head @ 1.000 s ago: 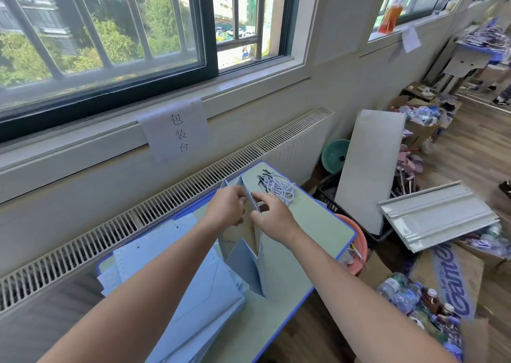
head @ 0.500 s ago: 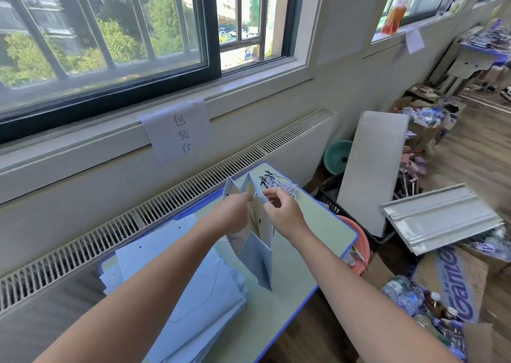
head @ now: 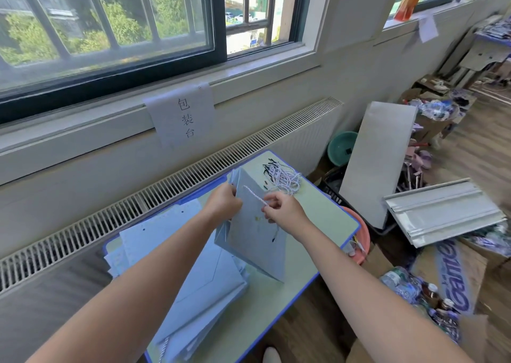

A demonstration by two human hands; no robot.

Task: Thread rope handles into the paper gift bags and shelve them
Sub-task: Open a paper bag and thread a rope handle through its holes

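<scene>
A pale blue paper gift bag [head: 257, 232] is held upright above the blue-edged tabletop [head: 318, 219]. The left hand [head: 224, 206] grips the bag's top edge, while the right hand's [head: 284, 213] fingers pinch a white twisted rope handle [head: 255, 196] against its front panel. More ropes [head: 284, 178] lie piled at the tabletop's far end.

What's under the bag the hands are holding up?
Under the held bag lies the green table, with a stack of flat blue bags reaching beneath its left edge. What lies beneath that stack is covered.

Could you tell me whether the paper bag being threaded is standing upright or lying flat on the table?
Upright, held up: the gift bag stands on edge above the table, left hand gripping its top, right hand pinching the rope.
</scene>
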